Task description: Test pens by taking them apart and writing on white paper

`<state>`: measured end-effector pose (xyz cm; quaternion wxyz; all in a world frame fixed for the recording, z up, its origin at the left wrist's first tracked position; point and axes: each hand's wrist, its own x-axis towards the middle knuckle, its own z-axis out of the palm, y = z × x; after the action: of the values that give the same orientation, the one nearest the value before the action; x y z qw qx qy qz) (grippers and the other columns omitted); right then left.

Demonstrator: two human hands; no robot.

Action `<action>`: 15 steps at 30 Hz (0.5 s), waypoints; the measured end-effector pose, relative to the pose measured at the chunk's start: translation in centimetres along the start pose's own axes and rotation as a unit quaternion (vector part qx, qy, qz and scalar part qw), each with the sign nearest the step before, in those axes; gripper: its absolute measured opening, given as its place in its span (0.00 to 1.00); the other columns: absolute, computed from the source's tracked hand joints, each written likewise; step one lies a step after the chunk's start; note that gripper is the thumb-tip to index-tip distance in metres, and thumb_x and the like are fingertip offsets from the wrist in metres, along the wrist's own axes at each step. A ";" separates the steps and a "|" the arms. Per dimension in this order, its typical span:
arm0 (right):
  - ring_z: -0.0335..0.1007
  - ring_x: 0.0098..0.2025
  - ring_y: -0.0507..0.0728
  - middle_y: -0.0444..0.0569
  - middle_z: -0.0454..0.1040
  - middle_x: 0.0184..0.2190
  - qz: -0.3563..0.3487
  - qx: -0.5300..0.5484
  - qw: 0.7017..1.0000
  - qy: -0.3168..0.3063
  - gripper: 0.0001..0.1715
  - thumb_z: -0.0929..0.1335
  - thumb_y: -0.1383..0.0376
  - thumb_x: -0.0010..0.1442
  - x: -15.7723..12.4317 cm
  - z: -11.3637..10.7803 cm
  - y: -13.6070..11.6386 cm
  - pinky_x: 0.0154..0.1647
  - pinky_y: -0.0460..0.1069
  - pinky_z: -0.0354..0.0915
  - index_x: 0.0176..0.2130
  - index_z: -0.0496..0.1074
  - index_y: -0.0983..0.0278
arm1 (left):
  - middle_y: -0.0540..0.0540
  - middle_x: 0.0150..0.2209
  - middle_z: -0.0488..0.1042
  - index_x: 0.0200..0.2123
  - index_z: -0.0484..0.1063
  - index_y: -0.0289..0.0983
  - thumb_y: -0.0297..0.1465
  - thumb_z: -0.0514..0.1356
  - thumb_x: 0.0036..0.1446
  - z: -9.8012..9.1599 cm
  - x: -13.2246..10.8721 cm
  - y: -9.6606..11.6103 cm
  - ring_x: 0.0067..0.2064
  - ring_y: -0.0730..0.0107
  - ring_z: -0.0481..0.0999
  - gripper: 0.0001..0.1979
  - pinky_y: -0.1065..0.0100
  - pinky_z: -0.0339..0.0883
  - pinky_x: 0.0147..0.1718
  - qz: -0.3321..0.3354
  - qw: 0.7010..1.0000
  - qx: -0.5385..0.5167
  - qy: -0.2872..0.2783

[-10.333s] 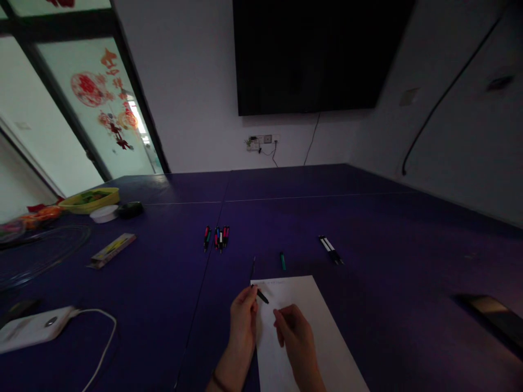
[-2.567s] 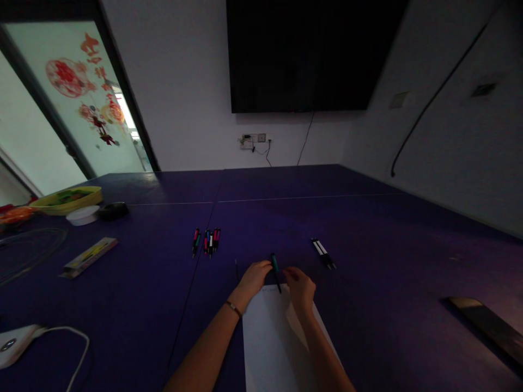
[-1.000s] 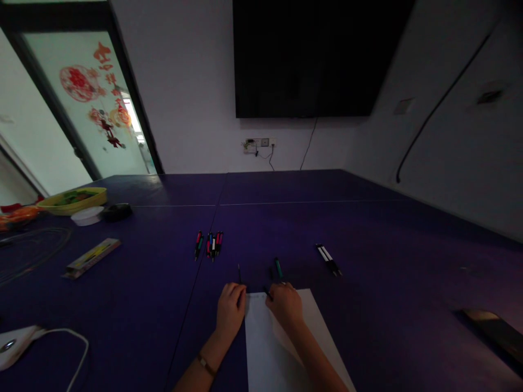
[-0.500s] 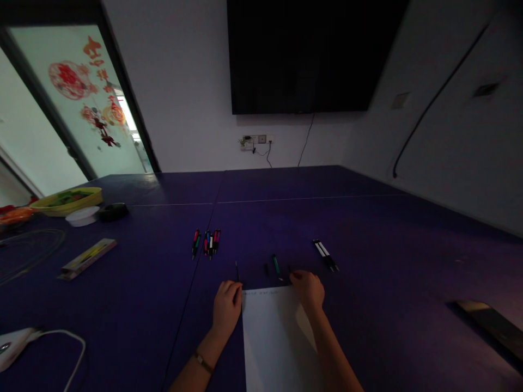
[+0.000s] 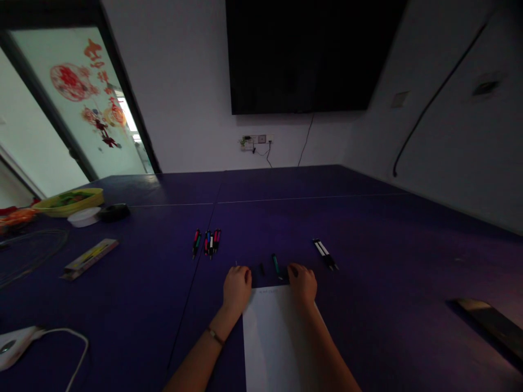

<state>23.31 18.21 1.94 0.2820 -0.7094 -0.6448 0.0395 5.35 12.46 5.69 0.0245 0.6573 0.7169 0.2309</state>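
Note:
My left hand (image 5: 237, 285) rests with its fingers curled at the top left corner of a white sheet of paper (image 5: 269, 343). The tip of a thin dark rod (image 5: 236, 263) shows just past its knuckles. My right hand (image 5: 303, 283) sits curled at the sheet's top right corner. Whether either hand holds anything is hidden. Between the hands, just beyond the paper, lie a teal pen (image 5: 276, 264) and a small black piece (image 5: 262, 268). All of this lies on a dark purple table (image 5: 368, 228).
A cluster of coloured pens (image 5: 206, 242) lies further out to the left, two black-and-white pens (image 5: 325, 254) to the right. At the left are a flat box (image 5: 90, 258), a yellow bowl (image 5: 69, 200) and a white device with a cable (image 5: 12, 343). A dark flat object (image 5: 490, 321) lies at the right edge.
My left hand has slid forward to the thin rod. My right hand has drawn back slightly towards the paper's top right corner. The teal pen and black piece lie still.

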 end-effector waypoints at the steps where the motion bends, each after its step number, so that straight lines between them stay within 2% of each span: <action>1: 0.65 0.37 0.56 0.49 0.74 0.37 -0.008 0.001 1.000 -0.007 0.16 0.61 0.61 0.55 0.0 0.1 0.0 0.38 0.48 0.56 0.39 0.73 0.62 | 0.44 0.34 0.73 0.34 0.70 0.36 0.33 0.47 0.57 0.0 1.0 0.9 0.39 0.67 0.71 0.13 0.67 0.63 0.39 -0.035 0.998 0.019 -0.046; 2: 0.65 0.38 0.56 0.49 0.74 0.37 -0.013 0.001 1.000 -0.015 0.16 0.61 0.61 0.54 0.0 0.1 0.1 0.39 0.48 0.56 0.40 0.73 0.62 | 0.42 0.34 0.74 0.35 0.70 0.36 0.36 0.48 0.56 0.1 1.9 1.6 0.40 0.65 0.72 0.14 0.67 0.63 0.38 -0.070 0.993 0.037 -0.091; 4: 0.65 0.39 0.56 0.49 0.74 0.38 -0.021 0.000 0.999 -0.034 0.16 0.62 0.63 0.53 0.1 0.2 0.2 0.39 0.48 0.56 0.40 0.73 0.62 | 0.39 0.35 0.74 0.35 0.71 0.35 0.38 0.52 0.53 0.7 3.5 2.9 0.40 0.62 0.73 0.14 0.66 0.64 0.36 -0.099 0.986 0.048 -0.128; 9: 0.66 0.40 0.55 0.48 0.73 0.39 -0.043 0.016 0.997 -0.061 0.18 0.59 0.68 0.54 0.2 0.2 0.0 0.41 0.48 0.56 0.42 0.72 0.61 | 0.36 0.37 0.74 0.37 0.71 0.33 0.32 0.57 0.47 2.5 5.6 3.8 0.41 0.59 0.73 0.13 0.68 0.64 0.33 -0.131 0.976 0.041 -0.168; 12: 0.66 0.41 0.56 0.49 0.73 0.39 -0.035 0.035 0.997 -0.056 0.19 0.58 0.68 0.55 0.3 0.1 -0.1 0.42 0.48 0.57 0.42 0.72 0.62 | 0.36 0.38 0.74 0.38 0.71 0.33 0.34 0.56 0.48 2.7 6.4 4.0 0.41 0.59 0.73 0.15 0.69 0.64 0.31 -0.129 0.975 0.024 -0.182; 15: 0.67 0.41 0.57 0.52 0.74 0.39 0.003 0.054 0.998 -0.038 0.19 0.58 0.68 0.55 0.4 0.0 0.1 0.42 0.49 0.58 0.42 0.72 0.64 | 0.40 0.37 0.75 0.36 0.72 0.35 0.37 0.54 0.50 2.8 7.1 5.1 0.39 0.65 0.74 0.14 0.72 0.63 0.31 -0.096 0.976 -0.003 -0.194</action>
<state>23.45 18.58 2.00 0.2955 -0.6930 -0.6496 0.1020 10.11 20.21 7.01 0.1875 0.6177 0.7575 0.0978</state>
